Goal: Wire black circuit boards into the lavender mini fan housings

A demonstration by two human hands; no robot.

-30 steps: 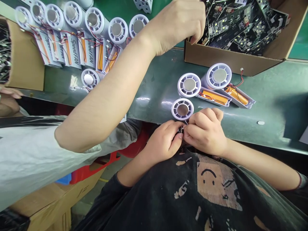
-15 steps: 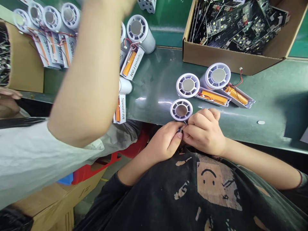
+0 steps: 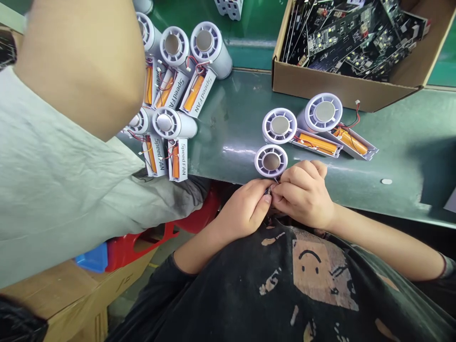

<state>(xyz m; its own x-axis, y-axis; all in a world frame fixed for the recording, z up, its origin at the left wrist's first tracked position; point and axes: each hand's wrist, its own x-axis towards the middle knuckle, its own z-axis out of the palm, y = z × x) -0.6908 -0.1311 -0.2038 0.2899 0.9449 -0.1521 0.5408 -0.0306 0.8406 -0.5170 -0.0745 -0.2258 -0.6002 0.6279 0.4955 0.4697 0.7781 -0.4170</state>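
Both my hands meet at the table's front edge, just below a white fan unit [image 3: 271, 161] with a round metal centre. My left hand [image 3: 244, 209] is closed on a small dark circuit board [image 3: 267, 191], of which only an edge shows between thumb and forefinger. My right hand [image 3: 302, 194] pinches right beside that board, its fingertips pressed together; what they hold is hidden. A thin wire [image 3: 276, 180] runs from under the fan unit toward my fingers. Behind stand two more fan units [image 3: 280, 126] [image 3: 323, 112], with orange batteries [image 3: 318, 143] in their open handles.
A cardboard box [image 3: 342, 85] of dark circuit boards stands at the back right. Several fan units [image 3: 210, 47] with "Speed FAN" handles stand left. A co-worker's bare arm [image 3: 89, 61] and pale sleeve [image 3: 60, 180] reach across the left. A small white piece [image 3: 386, 181] lies right.
The co-worker's arm has swung left, uncovering more fan units. My hands stay together at nearly the same spot, and the view has shifted slightly.
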